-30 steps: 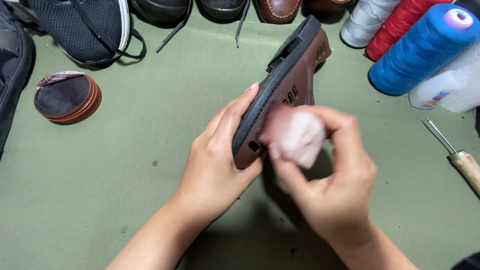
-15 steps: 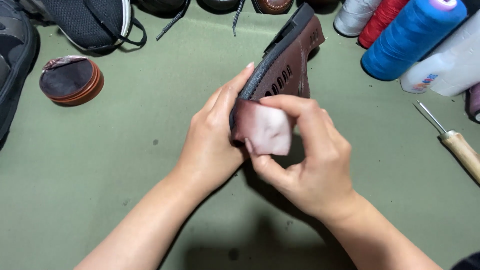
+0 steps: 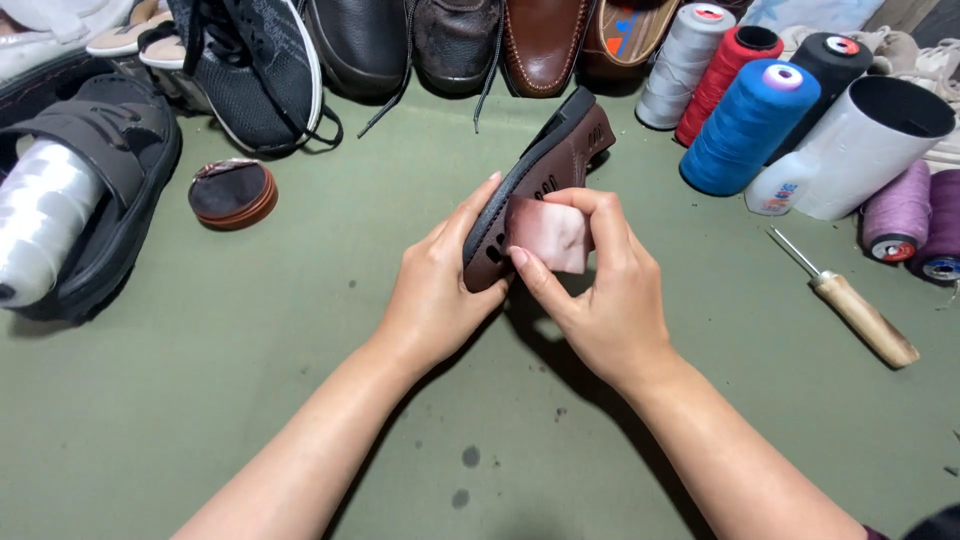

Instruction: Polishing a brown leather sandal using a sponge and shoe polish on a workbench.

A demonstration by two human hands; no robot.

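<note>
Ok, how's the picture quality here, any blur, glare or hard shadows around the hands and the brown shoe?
Head view: sharp overall; the pink cloth in the right hand looks slightly soft. The hands and the brown leather shoe cast a dark shadow on the green mat. Mild sheen on the white thread cone.

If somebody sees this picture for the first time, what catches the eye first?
First, the two hands at the centre: the left hand holds a brown shoe on its side, and the right hand presses a pink cloth against it. Next, the bright thread cones at the upper right, above all the blue cone. A wooden-handled awl lies to the right on the green mat.
</note>
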